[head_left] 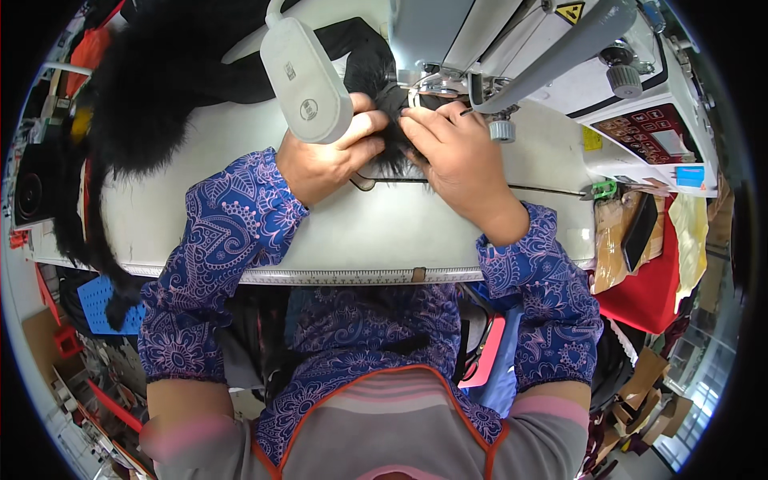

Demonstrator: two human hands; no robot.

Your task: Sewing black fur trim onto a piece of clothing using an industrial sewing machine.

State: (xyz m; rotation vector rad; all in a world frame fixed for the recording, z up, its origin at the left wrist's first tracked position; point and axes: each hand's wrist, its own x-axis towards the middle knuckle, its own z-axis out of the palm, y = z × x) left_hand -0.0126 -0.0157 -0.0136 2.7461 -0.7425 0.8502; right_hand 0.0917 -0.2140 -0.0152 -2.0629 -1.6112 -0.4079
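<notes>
Black furry fabric (388, 156) lies under the needle area of a sewing machine (432, 40). From its left side my left hand (332, 156) pinches the fabric, the thumb and fingers bent onto it and partly covered by a white lamp head (302, 76). My right hand (456, 156) presses its closed fingertips on the fabric's right edge, close beside the presser foot. The fabric runs on to the upper left as a dark cloth piece (240, 80) with a bushy black fur trim (144, 112).
A measuring tape strip (344, 277) follows the table's front edge. At the right are a control panel (648, 134), green-handled snips (604, 190), a dark phone-like slab (640, 232) and red cloth (648, 300). Scissors (480, 344) rest below the table edge by my lap.
</notes>
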